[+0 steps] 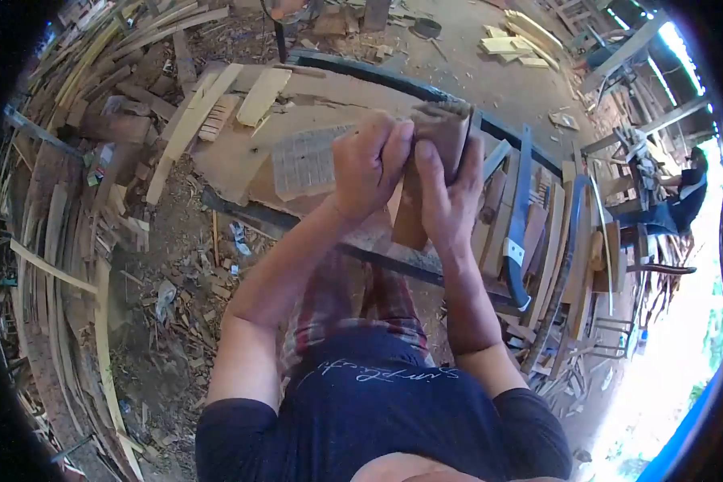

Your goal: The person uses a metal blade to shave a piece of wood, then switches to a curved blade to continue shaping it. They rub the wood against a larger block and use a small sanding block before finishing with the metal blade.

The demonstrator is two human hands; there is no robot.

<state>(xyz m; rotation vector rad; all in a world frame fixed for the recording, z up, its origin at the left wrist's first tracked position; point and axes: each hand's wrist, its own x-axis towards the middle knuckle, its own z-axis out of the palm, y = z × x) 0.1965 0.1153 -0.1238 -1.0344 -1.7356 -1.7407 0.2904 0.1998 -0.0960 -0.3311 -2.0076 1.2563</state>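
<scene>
I hold a brown wooden block point(440, 130) up in front of me with both hands. My left hand point(368, 165) wraps around its left side with the fingers curled over the top edge. On the right face my right hand point(448, 197) presses its fingers up along the wood. The block's lower end point(410, 229) shows below my hands. My hands hide its middle part.
Below the hands lies a flat wooden slab point(241, 161) with a pale gridded sheet point(301, 161) on it. Planks and a blue-handled saw point(520, 217) lie to the right. Offcuts and long strips point(64, 265) cover the ground at left. Another person point(687, 193) sits far right.
</scene>
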